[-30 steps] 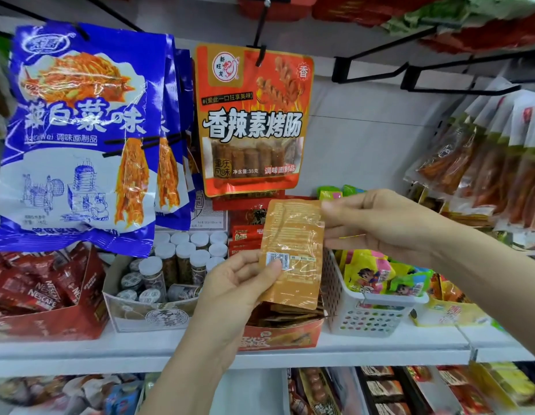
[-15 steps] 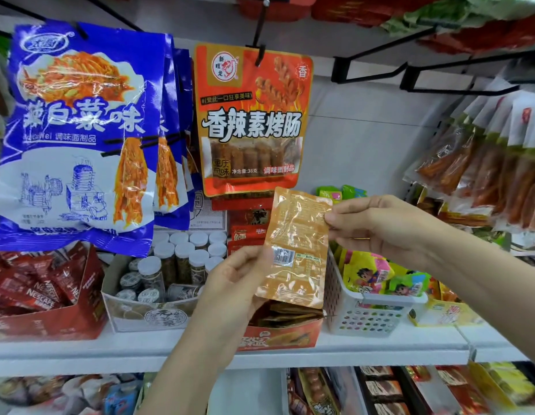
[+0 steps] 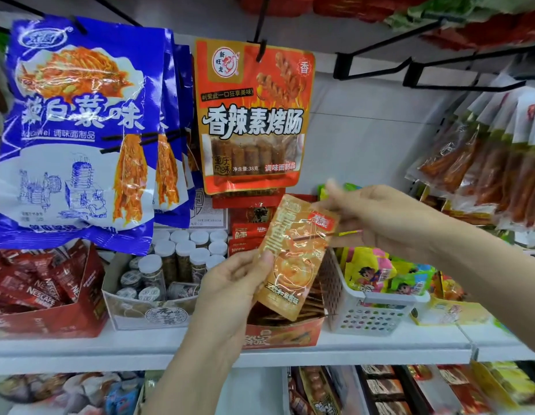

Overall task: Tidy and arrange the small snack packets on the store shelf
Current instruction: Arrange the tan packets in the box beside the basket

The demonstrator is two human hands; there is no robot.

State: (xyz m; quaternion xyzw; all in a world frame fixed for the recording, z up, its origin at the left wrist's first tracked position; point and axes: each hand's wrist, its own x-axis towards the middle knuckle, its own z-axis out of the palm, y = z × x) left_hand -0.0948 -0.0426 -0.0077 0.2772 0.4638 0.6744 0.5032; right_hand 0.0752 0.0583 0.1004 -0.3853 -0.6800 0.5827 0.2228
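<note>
A small golden-orange snack packet [image 3: 296, 259] is held up in front of the shelf, printed front toward me, tilted slightly right. My left hand [image 3: 233, 283] pinches its lower left edge with the thumb on the front. My right hand [image 3: 377, 217] holds its upper right corner with the fingers; one fingertip is blurred. Below the packet stands an orange display box [image 3: 278, 336] with more of the same packets lying in it.
On the white shelf [image 3: 200, 351] stand a red Nescafe box [image 3: 45, 310], a carton of small white-capped jars [image 3: 170, 271] and a white perforated basket [image 3: 371, 313] of colourful packets. Blue bags [image 3: 77, 130] and an orange bag [image 3: 254, 115] hang above. Sausage packs [image 3: 493, 163] hang right.
The packet has been flipped from its barcode back to its printed front. It now tilts to the right, and my right hand has shifted to its upper right corner.
</note>
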